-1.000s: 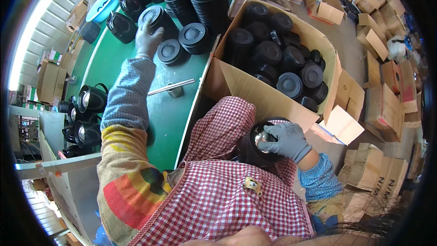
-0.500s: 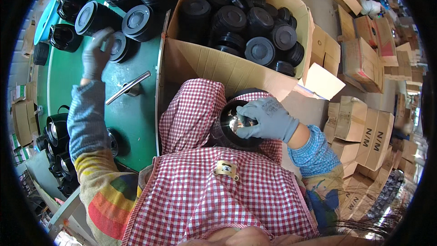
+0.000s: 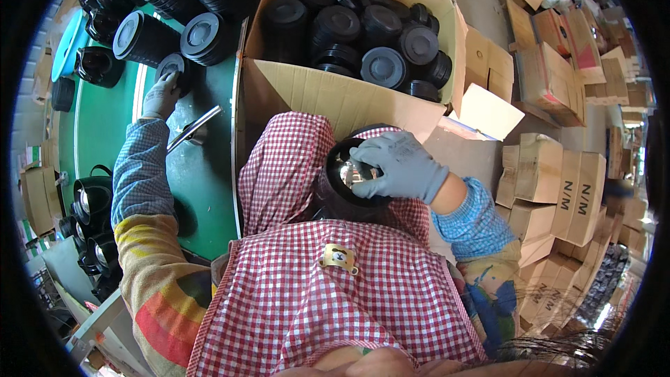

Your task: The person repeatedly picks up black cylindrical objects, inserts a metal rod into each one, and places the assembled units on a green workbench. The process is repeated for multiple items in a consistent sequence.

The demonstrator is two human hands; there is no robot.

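Observation:
My left hand point(image 3: 161, 96), in a grey glove, reaches over the green table with its fingers on a round black lid point(image 3: 172, 65), the nearest among the lid stacks. In my lap sits a round black pot point(image 3: 347, 204) with a shiny, mirror-like inside. My gloved right hand point(image 3: 403, 166) grips its right side, the fingers bent over the rim into the mouth. Part of the pot is hidden behind that hand. Close to my left wrist, a metal bar point(image 3: 195, 128) lies aslant on the table.
A large open carton point(image 3: 328, 91) of black lids point(image 3: 384, 68) stands ahead of my knees. Tall lid stacks point(image 3: 143, 40) and dark glossy pots point(image 3: 99, 66) occupy the table's far end. More black pots point(image 3: 91, 199) stand at left. Cardboard boxes point(image 3: 541, 171) are piled at right.
My left hand has come down from above the table onto the black lid. My right hand keeps its place at the pot. The whole view has shifted slightly.

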